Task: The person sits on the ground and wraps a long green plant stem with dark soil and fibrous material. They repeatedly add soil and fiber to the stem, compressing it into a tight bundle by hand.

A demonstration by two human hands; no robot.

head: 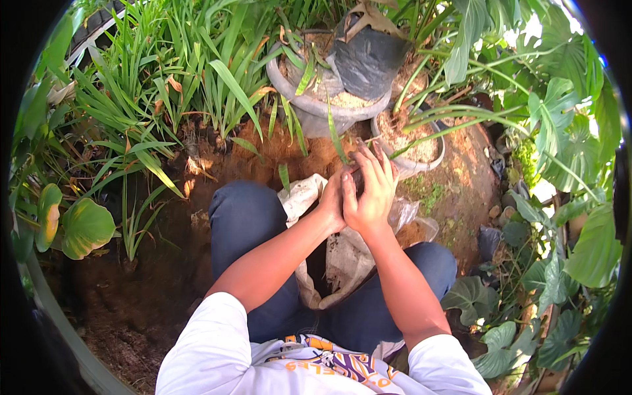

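My left hand [334, 200] and my right hand [371, 185] are cupped against each other above an open sack. Between the palms shows a dark clump [359, 181], seemingly soil, mostly hidden by the fingers. Dark dirt coats my fingertips. Below my wrists, the pale woven sack [349, 254] stands between my knees with its mouth open and its rim folded down. Its inside is dark, with dirt on the wall. Narrow speckled leaves [335, 136] rise just beyond my hands; where they root is hidden.
Ahead stands a large grey pot [326, 111] with a black plastic grow bag [370, 59] on it. A smaller pot [412, 148] holds a long-stemmed plant. Clear plastic [407, 217] lies by my right knee. Strappy plants [197, 74] crowd the left, broad leaves [558, 113] the right.
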